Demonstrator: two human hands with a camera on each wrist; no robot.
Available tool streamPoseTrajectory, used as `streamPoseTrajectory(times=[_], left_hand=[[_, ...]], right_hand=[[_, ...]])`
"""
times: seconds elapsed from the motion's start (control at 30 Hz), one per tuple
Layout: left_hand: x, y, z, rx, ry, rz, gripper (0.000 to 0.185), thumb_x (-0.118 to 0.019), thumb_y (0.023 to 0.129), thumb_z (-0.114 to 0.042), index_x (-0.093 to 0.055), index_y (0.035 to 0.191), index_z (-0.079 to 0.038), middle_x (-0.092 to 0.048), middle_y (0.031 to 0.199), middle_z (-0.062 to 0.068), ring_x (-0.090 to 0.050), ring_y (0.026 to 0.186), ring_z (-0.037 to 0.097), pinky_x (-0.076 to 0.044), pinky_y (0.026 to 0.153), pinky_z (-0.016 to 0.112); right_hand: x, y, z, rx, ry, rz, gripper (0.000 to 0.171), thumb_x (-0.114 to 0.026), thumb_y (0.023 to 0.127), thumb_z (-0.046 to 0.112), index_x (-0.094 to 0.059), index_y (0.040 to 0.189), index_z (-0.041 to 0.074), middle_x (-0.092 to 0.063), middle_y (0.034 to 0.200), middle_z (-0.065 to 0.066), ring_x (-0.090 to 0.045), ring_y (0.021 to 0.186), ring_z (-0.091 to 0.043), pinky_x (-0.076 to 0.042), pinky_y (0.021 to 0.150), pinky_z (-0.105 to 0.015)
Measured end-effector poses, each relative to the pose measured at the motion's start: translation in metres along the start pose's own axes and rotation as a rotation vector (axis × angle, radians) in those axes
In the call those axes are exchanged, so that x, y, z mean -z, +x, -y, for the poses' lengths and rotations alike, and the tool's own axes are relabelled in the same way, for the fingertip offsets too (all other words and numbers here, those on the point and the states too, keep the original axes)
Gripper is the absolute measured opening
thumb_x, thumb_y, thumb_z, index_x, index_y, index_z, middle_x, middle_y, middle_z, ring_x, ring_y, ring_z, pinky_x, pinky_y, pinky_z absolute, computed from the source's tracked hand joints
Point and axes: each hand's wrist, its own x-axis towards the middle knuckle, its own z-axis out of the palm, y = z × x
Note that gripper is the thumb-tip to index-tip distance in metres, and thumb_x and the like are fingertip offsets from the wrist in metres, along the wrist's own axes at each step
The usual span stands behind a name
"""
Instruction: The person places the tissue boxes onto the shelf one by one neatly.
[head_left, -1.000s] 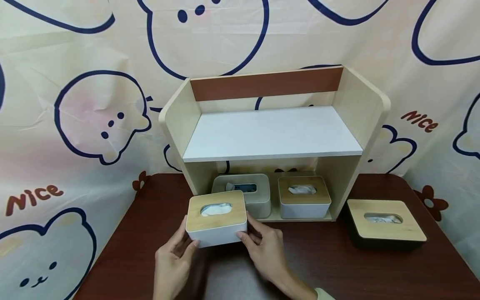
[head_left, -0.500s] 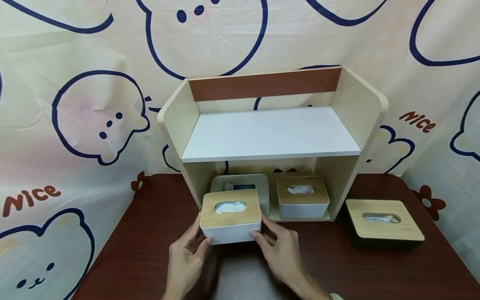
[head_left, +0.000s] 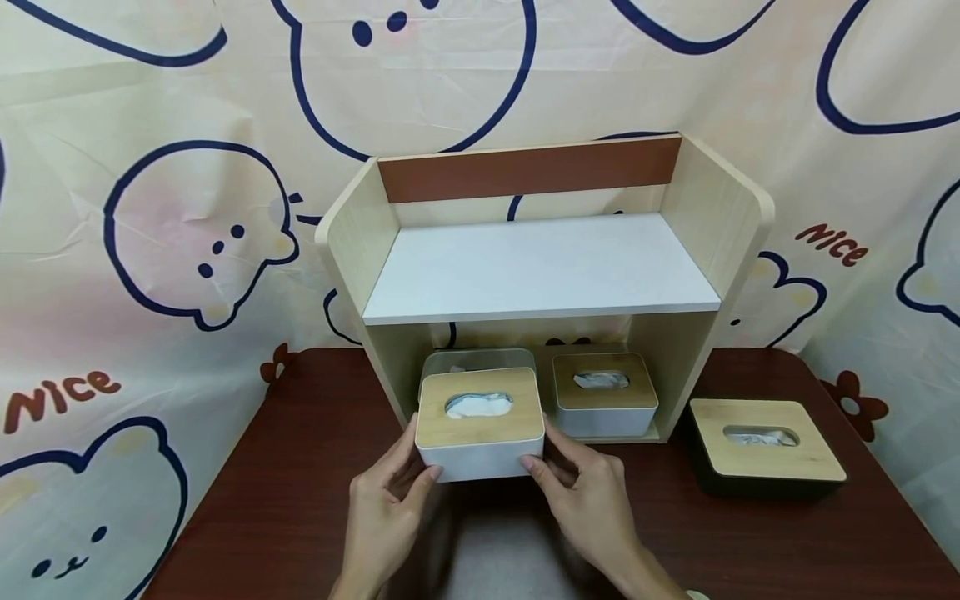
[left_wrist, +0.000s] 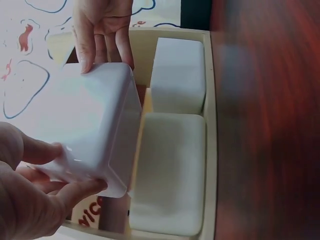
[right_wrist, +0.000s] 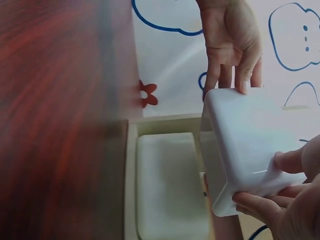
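The left hand and the right hand together grasp the white box, raised in the lower middle of the frame, before the grey box. This grey one and the brown-lidded box already stand in the shelf. The raised box is not yet placed; the dark box, at right, stands outside on the table.

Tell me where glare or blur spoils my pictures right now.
Head: the held box reads clearly, with a pale sheen on the desk below it in the picture; left wrist: glare washes out part of the box's white surface, and the desk looks smeared; right wrist: the desk is blurred and streaky, but the box's edges are readable.
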Motion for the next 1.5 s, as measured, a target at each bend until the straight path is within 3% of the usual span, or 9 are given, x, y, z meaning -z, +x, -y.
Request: streamPoseTrajectory(times=[0.27, 0.47, 0.7, 0.8, 0.9, 0.97, 1.03, 1.17, 1.5], left_hand=[[0.003, 0.005, -0.015, -0.045, 0.037, 0.003, 0.079, -0.077, 0.084, 0.022, -0.057, 0.154, -0.008, -0.059, 0.155, 0.015, -0.066, 0.128, 0.026, -0.060, 0.089, 0.021], [0.009, 0.010, -0.028, -0.070, 0.048, 0.006, 0.080, -0.077, 0.083, 0.022, -0.056, 0.155, -0.007, -0.061, 0.153, 0.015, -0.071, 0.122, 0.026, -0.061, 0.090, 0.024], [0.018, 0.016, -0.047, -0.088, 0.090, 0.027, 0.082, -0.077, 0.086, 0.020, -0.052, 0.159, -0.010, -0.061, 0.153, 0.013, -0.071, 0.123, 0.025, -0.060, 0.091, 0.025], [0.023, 0.018, -0.057, -0.094, 0.108, 0.023, 0.082, -0.077, 0.086, 0.019, -0.052, 0.159, -0.010, -0.061, 0.154, 0.012, -0.069, 0.125, 0.023, -0.060, 0.092, 0.027], [0.028, 0.022, -0.067, -0.111, 0.140, 0.012, 0.082, -0.078, 0.086, 0.019, -0.052, 0.158, -0.010, -0.060, 0.155, 0.011, -0.068, 0.127, 0.022, -0.059, 0.093, 0.028], [0.031, 0.024, -0.073, -0.130, 0.151, 0.005, 0.082, -0.078, 0.085, 0.019, -0.053, 0.158, -0.011, -0.059, 0.156, 0.010, -0.067, 0.129, 0.020, -0.058, 0.093, 0.026], [0.034, 0.027, -0.079, -0.148, 0.164, -0.001, 0.084, -0.078, 0.086, 0.019, -0.052, 0.159, -0.013, -0.058, 0.157, 0.008, -0.065, 0.131, 0.018, -0.057, 0.094, 0.022], [0.040, 0.033, -0.089, -0.175, 0.174, -0.010, 0.086, -0.076, 0.086, 0.020, -0.051, 0.160, -0.016, -0.056, 0.159, 0.005, -0.062, 0.136, 0.016, -0.054, 0.096, 0.019], [0.050, 0.045, -0.109, -0.213, 0.217, -0.035, 0.084, -0.075, 0.088, 0.019, -0.049, 0.160, -0.015, -0.056, 0.159, 0.008, -0.064, 0.134, 0.023, -0.051, 0.097, 0.017]], right_hand=[[0.011, 0.007, 0.012, 0.070, -0.098, 0.009, 0.059, -0.087, 0.092, 0.018, -0.065, 0.145, 0.003, -0.072, 0.133, -0.018, -0.073, 0.112, -0.017, -0.064, 0.081, -0.025], [0.016, 0.013, 0.022, 0.105, -0.077, 0.032, 0.059, -0.085, 0.093, 0.017, -0.064, 0.146, 0.002, -0.072, 0.132, -0.020, -0.077, 0.102, -0.014, -0.061, 0.067, -0.017], [0.020, 0.020, 0.036, 0.160, -0.094, 0.031, 0.058, -0.085, 0.093, 0.013, -0.066, 0.147, 0.009, -0.073, 0.134, -0.015, -0.077, 0.090, -0.005, -0.055, 0.059, -0.014], [0.021, 0.024, 0.044, 0.176, -0.124, 0.033, 0.058, -0.086, 0.093, 0.015, -0.066, 0.147, 0.011, -0.073, 0.134, -0.014, -0.056, 0.061, 0.010, -0.041, 0.047, -0.011], [0.023, 0.028, 0.053, 0.204, -0.147, 0.024, 0.059, -0.086, 0.092, 0.016, -0.066, 0.147, 0.011, -0.074, 0.133, -0.012, -0.047, 0.059, 0.007, -0.032, 0.043, -0.013], [0.024, 0.031, 0.058, 0.234, -0.131, 0.020, 0.059, -0.086, 0.092, 0.013, -0.066, 0.147, 0.010, -0.075, 0.132, -0.011, -0.062, 0.070, 0.004, -0.039, 0.048, -0.009], [0.024, 0.035, 0.064, 0.259, -0.102, 0.023, 0.060, -0.085, 0.092, 0.010, -0.065, 0.148, 0.008, -0.075, 0.132, -0.011, -0.075, 0.095, -0.007, -0.053, 0.062, -0.008], [0.025, 0.042, 0.075, 0.286, -0.071, 0.027, 0.060, -0.085, 0.092, 0.007, -0.063, 0.148, 0.006, -0.074, 0.134, -0.011, -0.074, 0.117, -0.019, -0.062, 0.084, -0.022], [0.028, 0.060, 0.098, 0.350, -0.126, 0.027, 0.059, -0.084, 0.094, 0.012, -0.062, 0.149, 0.007, -0.070, 0.139, -0.010, -0.071, 0.121, -0.017, -0.064, 0.078, -0.024]])
